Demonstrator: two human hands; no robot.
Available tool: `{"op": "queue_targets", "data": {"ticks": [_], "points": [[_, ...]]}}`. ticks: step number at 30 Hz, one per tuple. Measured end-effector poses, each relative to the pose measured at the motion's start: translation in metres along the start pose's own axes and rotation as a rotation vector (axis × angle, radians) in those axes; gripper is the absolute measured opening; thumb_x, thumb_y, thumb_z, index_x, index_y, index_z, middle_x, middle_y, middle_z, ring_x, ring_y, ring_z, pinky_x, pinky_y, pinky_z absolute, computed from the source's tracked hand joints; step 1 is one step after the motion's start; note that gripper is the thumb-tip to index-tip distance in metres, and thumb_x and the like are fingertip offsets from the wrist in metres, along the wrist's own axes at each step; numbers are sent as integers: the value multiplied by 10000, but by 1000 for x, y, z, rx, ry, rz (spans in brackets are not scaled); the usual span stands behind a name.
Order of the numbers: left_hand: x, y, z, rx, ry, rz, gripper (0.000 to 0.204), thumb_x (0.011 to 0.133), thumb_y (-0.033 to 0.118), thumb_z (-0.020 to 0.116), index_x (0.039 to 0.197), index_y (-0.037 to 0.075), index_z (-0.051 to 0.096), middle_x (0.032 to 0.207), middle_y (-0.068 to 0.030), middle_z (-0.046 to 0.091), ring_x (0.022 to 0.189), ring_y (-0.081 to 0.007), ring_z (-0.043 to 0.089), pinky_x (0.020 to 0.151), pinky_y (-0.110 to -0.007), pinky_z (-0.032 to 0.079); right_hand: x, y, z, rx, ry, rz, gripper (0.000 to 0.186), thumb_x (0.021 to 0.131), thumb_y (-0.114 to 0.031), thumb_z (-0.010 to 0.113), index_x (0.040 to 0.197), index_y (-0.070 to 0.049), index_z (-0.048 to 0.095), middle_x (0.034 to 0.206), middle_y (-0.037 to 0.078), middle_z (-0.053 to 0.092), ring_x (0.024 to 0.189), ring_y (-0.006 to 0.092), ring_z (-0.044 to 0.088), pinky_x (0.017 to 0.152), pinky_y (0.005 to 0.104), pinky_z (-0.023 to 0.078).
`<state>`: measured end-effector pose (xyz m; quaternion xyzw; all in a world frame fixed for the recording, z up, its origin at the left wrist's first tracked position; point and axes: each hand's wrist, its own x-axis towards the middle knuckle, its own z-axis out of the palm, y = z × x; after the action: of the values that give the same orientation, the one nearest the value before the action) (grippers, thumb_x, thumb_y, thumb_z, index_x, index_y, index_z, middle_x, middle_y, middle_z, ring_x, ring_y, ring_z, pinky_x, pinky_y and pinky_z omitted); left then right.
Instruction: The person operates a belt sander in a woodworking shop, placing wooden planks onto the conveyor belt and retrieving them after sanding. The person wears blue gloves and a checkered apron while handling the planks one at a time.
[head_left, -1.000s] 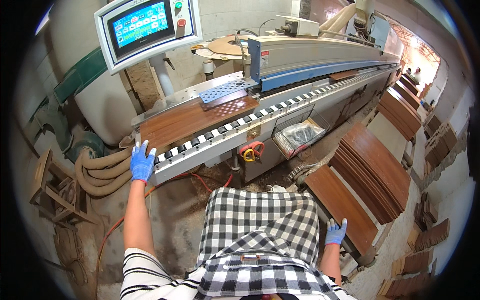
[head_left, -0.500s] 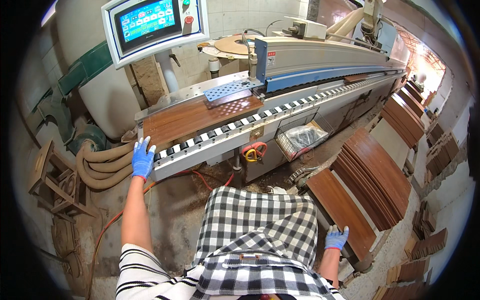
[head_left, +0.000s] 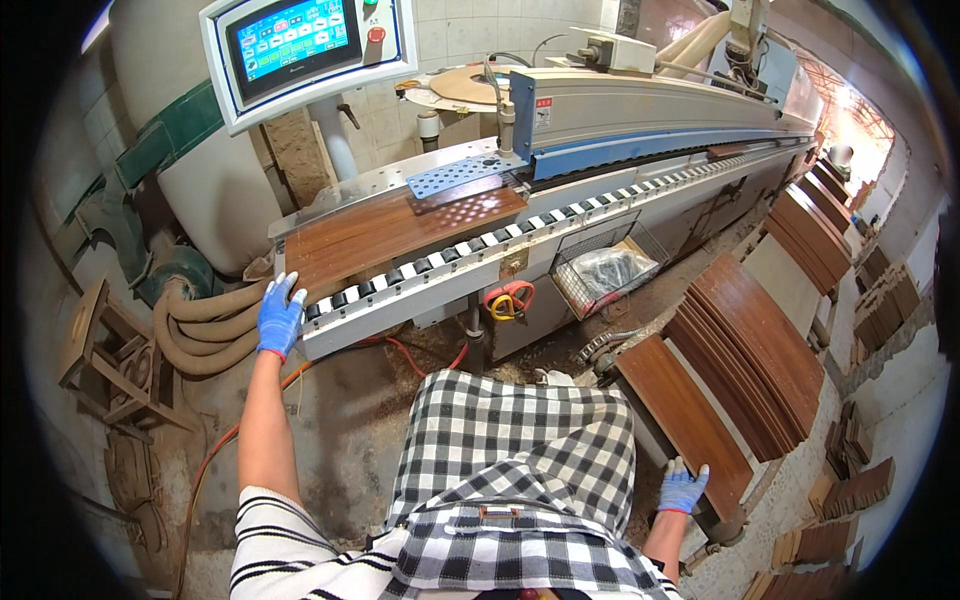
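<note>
Machine bed [head_left: 400, 306], panel [head_left: 390, 238] beside left hand [head_left: 280, 318]

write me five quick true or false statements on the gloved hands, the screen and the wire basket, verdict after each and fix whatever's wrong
1. The left hand is at the left end of the brown board on the machine bed. True.
2. The screen is dark. False: the screen is lit, mostly blue.
3. The wire basket is lower than the row of black and white rollers beside it. True.
4. The right hand is inside the wire basket. False: the right hand is at the edge of the brown board on the right.
5. Both hands wear blue gloves. True.
</note>
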<state>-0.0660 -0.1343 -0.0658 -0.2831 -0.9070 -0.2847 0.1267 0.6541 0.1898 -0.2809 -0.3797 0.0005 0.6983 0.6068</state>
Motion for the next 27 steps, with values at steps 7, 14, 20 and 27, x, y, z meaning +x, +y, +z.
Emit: {"op": "queue_targets", "data": {"ticks": [7,14,20,27], "points": [[4,12,-2,106,-42,3,445,904,351,583,1308,163,564,1397,-146,487,1315,-335,413,1110,-409,293,9,-16,-18,81,145,-77,690,790,-508,699,1220,-3,509,1255,166,519,1186,332,472,966,421,465],[17,55,20,270,-65,54,450,906,405,554,1296,180,563,1363,-132,523,1296,-322,434,1102,-429,277,-2,-33,-20,-41,75,-35,474,801,-388,709,1095,-37,587,1169,130,592,1060,308,577,880,425,533],[30,96,54,253,-71,103,490,908,437,528,1336,198,519,1367,-138,516,1300,-316,427,1106,-458,256,-16,-37,-22,-138,-45,-35,305,832,-311,664,1037,-87,629,1055,100,640,997,287,597,837,440,528],[24,129,53,115,-51,89,558,902,463,549,1355,142,498,1318,-201,535,1251,-331,477,1092,-424,308,-52,-23,-4,-236,-185,-35,180,838,-261,645,942,-115,664,882,60,697,794,264,651,780,424,524]]}}
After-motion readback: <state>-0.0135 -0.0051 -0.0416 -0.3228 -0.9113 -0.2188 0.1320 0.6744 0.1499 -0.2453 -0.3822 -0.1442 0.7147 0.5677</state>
